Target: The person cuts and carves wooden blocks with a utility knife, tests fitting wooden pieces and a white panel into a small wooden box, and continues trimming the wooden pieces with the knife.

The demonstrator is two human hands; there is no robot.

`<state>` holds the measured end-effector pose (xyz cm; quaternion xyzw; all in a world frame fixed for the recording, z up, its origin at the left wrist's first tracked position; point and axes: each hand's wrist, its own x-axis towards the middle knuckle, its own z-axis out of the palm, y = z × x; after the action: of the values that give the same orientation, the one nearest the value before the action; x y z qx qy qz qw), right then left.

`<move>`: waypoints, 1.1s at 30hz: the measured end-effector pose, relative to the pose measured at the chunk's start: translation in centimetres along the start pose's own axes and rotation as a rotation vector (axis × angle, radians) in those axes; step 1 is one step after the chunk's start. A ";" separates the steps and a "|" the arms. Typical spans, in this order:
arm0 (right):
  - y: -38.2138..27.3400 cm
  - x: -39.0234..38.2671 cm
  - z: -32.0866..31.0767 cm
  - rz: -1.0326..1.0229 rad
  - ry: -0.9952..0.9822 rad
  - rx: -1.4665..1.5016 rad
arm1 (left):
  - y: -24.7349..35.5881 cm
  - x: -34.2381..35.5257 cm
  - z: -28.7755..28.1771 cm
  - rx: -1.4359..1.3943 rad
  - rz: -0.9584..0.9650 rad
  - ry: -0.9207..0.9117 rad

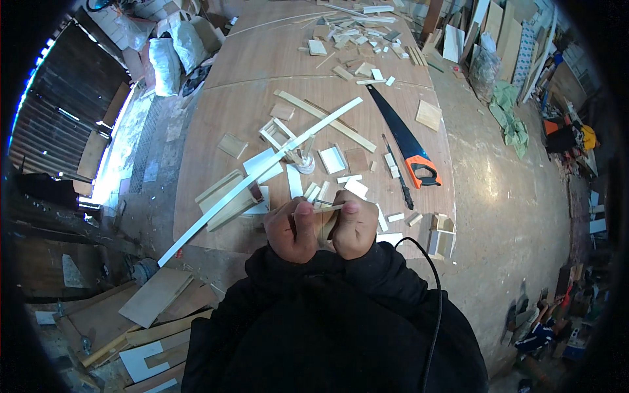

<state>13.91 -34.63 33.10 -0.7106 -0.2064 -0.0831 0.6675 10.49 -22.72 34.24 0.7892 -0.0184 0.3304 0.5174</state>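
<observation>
My left hand (288,230) and my right hand (354,228) are close together at the near edge of the table, both closed. A thin, pale wooden strip (327,209) spans the gap between them, pinched under both thumbs. Just beyond it shows a slim dark rod (320,201), too small to name. Past my hands lie small white and bare wood blocks (356,188). A long white-faced wooden batten (262,169) slants across the table on my left, over a wooden trough-like piece (229,208). A clear container with sticks (303,162) stands beside it.
A handsaw (400,131) with an orange and black handle lies to the right, beside a slim dark tool (398,173). A small wooden box (442,236) sits at the right edge. Scraps (367,33) cover the far end. A black cable (429,262) runs by my right arm.
</observation>
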 end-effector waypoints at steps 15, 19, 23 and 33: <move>0.1 1.8 2.6 0.065 -0.236 0.164 | -1.0 -0.1 -2.5 -0.366 -0.316 0.067; 0.8 1.7 2.7 0.096 -0.257 0.192 | -1.1 -0.2 -2.6 -0.394 -0.374 0.073; -0.6 1.6 3.2 0.225 -0.213 0.286 | -0.9 -0.3 -2.2 -0.469 -0.513 0.105; -2.0 2.5 1.3 -0.204 -0.036 -0.049 | 0.6 0.8 -2.8 -0.312 -0.087 -0.064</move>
<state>15.15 -32.85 35.81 -0.7034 -0.2874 -0.1431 0.6342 9.48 -20.37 35.82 0.7095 -0.0516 0.2756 0.6465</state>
